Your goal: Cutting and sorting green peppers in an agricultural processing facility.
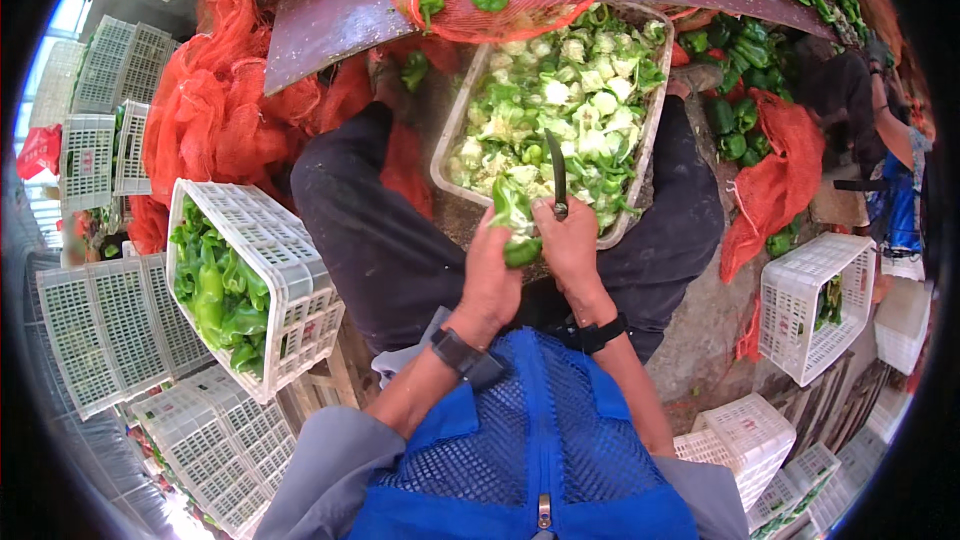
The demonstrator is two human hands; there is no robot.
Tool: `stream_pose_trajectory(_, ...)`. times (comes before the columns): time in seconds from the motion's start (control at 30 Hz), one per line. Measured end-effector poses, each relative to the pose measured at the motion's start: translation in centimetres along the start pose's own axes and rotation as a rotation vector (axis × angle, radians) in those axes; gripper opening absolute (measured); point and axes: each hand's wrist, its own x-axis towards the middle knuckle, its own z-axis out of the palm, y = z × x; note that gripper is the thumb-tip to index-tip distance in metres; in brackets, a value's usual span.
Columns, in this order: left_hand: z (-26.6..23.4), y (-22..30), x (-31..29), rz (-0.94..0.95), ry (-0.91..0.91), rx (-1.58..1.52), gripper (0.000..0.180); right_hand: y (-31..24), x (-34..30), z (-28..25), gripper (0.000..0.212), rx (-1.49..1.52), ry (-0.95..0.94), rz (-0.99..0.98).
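My left hand is closed around a green bell pepper that looks cut open, its pale inside partly showing. A small knife with a dark curved blade is gripped in my right hand, close beside the pepper. The blade points up and away from me; its handle is hidden in my fingers. Both hands are over the near edge of a shallow pale tray between my legs. Pale green pepper cores and trimmings fill it.
Beyond the tray, an orange mesh bag with whole peppers lies on a dark board. At my left stands a white crate of cut green peppers. Piled red netting is farther left. Peppers and another crate are at right.
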Motion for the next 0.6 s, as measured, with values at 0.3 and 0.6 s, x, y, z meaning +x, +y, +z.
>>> stream_pose_trajectory(0.3,-1.4,2.6,0.0,-0.072,-0.122,-0.184,0.065,-4.8,2.3,-4.5,0.033,0.514,0.055,0.37)
stream_pose_trajectory(0.6,-0.7,2.7,0.2,-0.052,-0.061,-0.086,0.056,-4.9,-2.0,-3.2,0.025,-0.017,-0.131,-0.16)
